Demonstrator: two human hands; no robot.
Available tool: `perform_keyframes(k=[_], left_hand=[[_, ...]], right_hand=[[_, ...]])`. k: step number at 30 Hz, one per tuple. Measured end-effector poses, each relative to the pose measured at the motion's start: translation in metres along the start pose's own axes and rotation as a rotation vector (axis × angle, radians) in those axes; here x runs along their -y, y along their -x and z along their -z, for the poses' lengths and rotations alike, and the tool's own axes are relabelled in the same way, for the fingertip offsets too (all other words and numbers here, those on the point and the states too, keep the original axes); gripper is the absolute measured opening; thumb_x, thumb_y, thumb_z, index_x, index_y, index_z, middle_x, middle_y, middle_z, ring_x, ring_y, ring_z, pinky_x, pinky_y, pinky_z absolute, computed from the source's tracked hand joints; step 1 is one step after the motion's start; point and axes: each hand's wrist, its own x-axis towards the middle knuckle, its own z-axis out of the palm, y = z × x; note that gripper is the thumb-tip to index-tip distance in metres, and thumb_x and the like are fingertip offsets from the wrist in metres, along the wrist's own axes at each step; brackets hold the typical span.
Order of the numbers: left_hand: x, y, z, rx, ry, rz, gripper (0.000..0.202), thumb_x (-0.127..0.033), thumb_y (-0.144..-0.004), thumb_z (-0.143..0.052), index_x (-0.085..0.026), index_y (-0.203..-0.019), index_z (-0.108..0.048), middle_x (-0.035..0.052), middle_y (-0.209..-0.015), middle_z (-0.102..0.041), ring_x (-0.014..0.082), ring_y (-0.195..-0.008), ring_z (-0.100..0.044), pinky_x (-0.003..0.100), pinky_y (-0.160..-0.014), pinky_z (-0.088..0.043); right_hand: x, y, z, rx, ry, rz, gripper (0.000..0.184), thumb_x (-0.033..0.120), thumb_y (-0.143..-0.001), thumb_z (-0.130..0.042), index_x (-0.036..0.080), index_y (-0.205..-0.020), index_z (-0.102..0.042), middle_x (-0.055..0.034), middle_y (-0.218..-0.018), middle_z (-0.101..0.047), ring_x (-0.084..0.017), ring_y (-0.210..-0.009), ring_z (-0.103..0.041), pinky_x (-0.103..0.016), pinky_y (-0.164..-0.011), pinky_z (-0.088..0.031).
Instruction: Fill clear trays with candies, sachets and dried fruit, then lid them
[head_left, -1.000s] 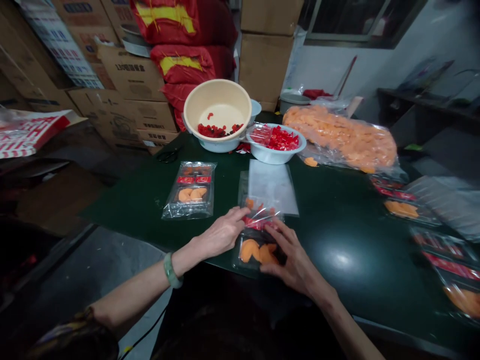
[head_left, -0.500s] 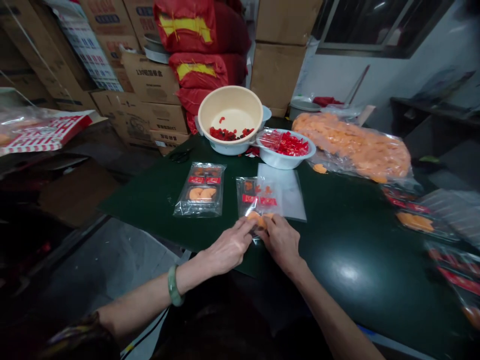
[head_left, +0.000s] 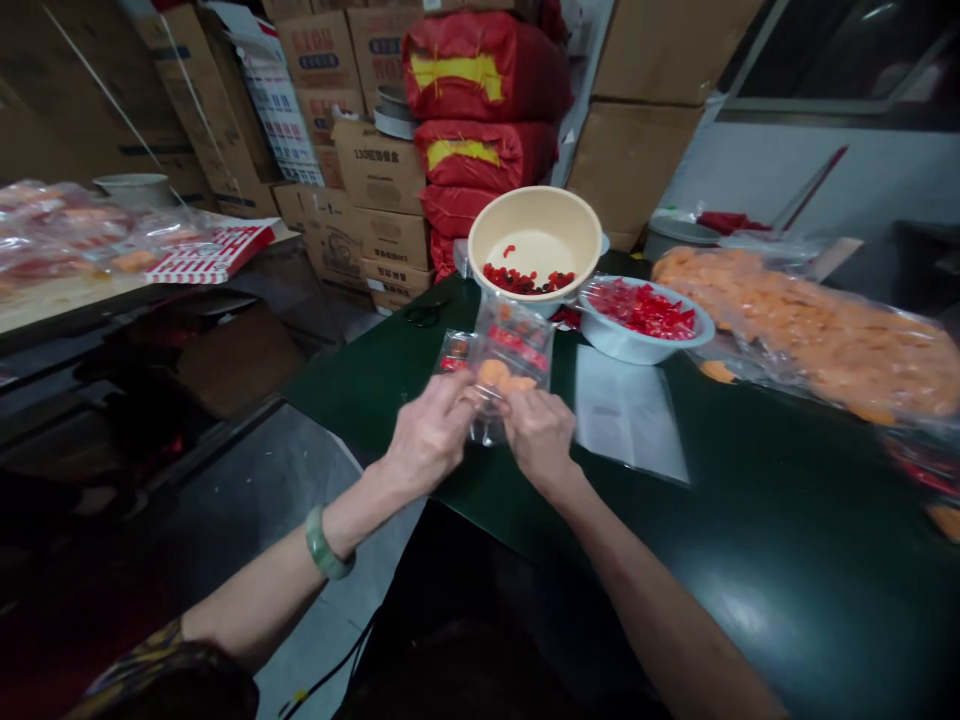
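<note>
I'm watching the feed from the head camera, and both hands are working over the dark green surface (head_left: 750, 560). The left grip (head_left: 427, 435), with a jade bangle (head_left: 321, 543) on its wrist, is closing on the left edge of a clear plastic pack (head_left: 510, 370), and the right grip (head_left: 538, 435) is pinching the pack's lower right side. Both are grasping it, holding it upright and lifted off the surface between them. Inside, orange pieces (head_left: 501, 376) are sitting low, with a strip of red-wrapped sweets (head_left: 517, 348) showing above them.

Just behind the left grip, a second pack (head_left: 454, 351) is lying partly hidden. To the right, a translucent sheet (head_left: 626, 412) is resting flat on the surface. Beyond the raised pack, a cream basin (head_left: 534, 235) is holding loose red and dark pieces (head_left: 527, 279), and beside it a white bowl (head_left: 643, 320) is filled with more red-wrapped sweets. A large bag of orange pieces (head_left: 806, 330) is lying at the right, and black scissors (head_left: 425, 314) are sitting near the far edge, in front of stacked cartons (head_left: 379, 165) and red sacks (head_left: 484, 75).
</note>
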Motion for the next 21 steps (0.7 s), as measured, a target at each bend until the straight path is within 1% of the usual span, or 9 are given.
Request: perform_keyframes(k=[3, 5, 7, 10, 13, 15, 18, 20, 21], left_hand=[[0.037, 0.019, -0.013, 0.092, -0.151, 0.132, 0.024, -0.017, -0.088, -0.036, -0.014, -0.082, -0.060, 0.0133, -0.112, -0.058, 0.0210, -0.096, -0.055, 0.029, -0.068, -0.048], [0.053, 0.033, -0.023, 0.193, -0.201, 0.191, 0.024, -0.018, -0.087, -0.037, -0.015, -0.080, -0.059, 0.0122, -0.097, -0.062, 0.0199, -0.087, -0.056, 0.028, -0.065, -0.045], [0.059, 0.045, -0.027, 0.257, -0.221, 0.233, 0.022, -0.017, -0.087, -0.037, -0.015, -0.083, -0.059, 0.0094, -0.082, -0.062, 0.0182, -0.077, -0.057, 0.027, -0.062, -0.043], [0.053, 0.055, -0.014, 0.271, -0.142, 0.218, 0.021, -0.016, -0.085, -0.037, -0.015, -0.090, -0.057, 0.0066, -0.075, -0.061, 0.0158, -0.067, -0.055, 0.025, -0.057, -0.040], [0.040, 0.044, 0.008, 0.241, 0.041, 0.166, 0.018, -0.015, -0.083, -0.040, -0.016, -0.090, -0.056, 0.0047, -0.074, -0.059, 0.0147, -0.067, -0.054, 0.025, -0.057, -0.041], [0.035, 0.027, 0.011, 0.237, 0.121, 0.104, 0.019, -0.014, -0.079, -0.044, -0.016, -0.094, -0.057, 0.0068, -0.084, -0.061, 0.0171, -0.079, -0.056, 0.027, -0.067, -0.045], [0.038, 0.001, -0.007, 0.318, 0.160, -0.036, 0.037, -0.010, -0.069, -0.046, -0.017, -0.105, -0.054, 0.0110, -0.103, -0.060, 0.0220, -0.096, -0.055, 0.034, -0.079, -0.046], [0.046, -0.007, -0.030, 0.320, 0.142, -0.072, 0.040, -0.013, -0.066, -0.045, -0.019, -0.104, -0.054, 0.0106, -0.099, -0.061, 0.0235, -0.090, -0.058, 0.037, -0.075, -0.048], [0.052, -0.009, -0.042, 0.295, 0.145, -0.088, 0.037, -0.014, -0.064, -0.044, -0.019, -0.100, -0.055, 0.0122, -0.095, -0.061, 0.0270, -0.087, -0.059, 0.042, -0.072, -0.048]], right_hand=[[0.024, -0.015, -0.030, 0.150, -0.034, 0.085, 0.028, 0.021, -0.093, -0.038, 0.017, -0.083, -0.064, -0.0092, -0.078, -0.065, -0.020, -0.075, -0.057, -0.031, -0.068, -0.035], [0.031, -0.015, -0.043, 0.230, -0.033, 0.116, 0.025, 0.017, -0.091, -0.039, 0.016, -0.089, -0.064, -0.0094, -0.080, -0.066, -0.020, -0.077, -0.058, -0.031, -0.068, -0.035], [0.031, -0.012, -0.047, 0.275, -0.021, 0.134, 0.024, 0.014, -0.090, -0.039, 0.016, -0.094, -0.063, -0.0094, -0.082, -0.067, -0.021, -0.078, -0.058, -0.030, -0.068, -0.036], [0.024, -0.009, -0.039, 0.335, -0.030, 0.158, 0.024, 0.011, -0.087, -0.040, 0.017, -0.098, -0.060, -0.0080, -0.085, -0.067, -0.021, -0.079, -0.058, -0.029, -0.065, -0.036], [0.018, -0.015, -0.033, 0.396, -0.075, 0.200, 0.028, 0.006, -0.082, -0.042, 0.018, -0.101, -0.058, -0.0067, -0.086, -0.066, -0.021, -0.080, -0.059, -0.029, -0.067, -0.039], [0.018, -0.020, -0.031, 0.414, -0.110, 0.214, 0.031, 0.004, -0.080, -0.043, 0.017, -0.104, -0.057, -0.0075, -0.092, -0.066, -0.021, -0.087, -0.059, -0.030, -0.074, -0.040], [0.023, -0.016, -0.025, 0.417, -0.124, 0.175, 0.027, 0.007, -0.083, -0.040, 0.015, -0.102, -0.058, -0.0099, -0.099, -0.065, -0.022, -0.095, -0.057, -0.031, -0.081, -0.041], [0.025, -0.004, -0.016, 0.346, -0.120, 0.142, 0.025, 0.010, -0.085, -0.040, 0.016, -0.101, -0.057, -0.0091, -0.102, -0.064, -0.023, -0.095, -0.056, -0.033, -0.079, -0.043], [0.023, 0.004, -0.010, 0.311, -0.118, 0.126, 0.024, 0.011, -0.083, -0.041, 0.016, -0.101, -0.056, -0.0081, -0.100, -0.063, -0.023, -0.091, -0.057, -0.032, -0.075, -0.044]])
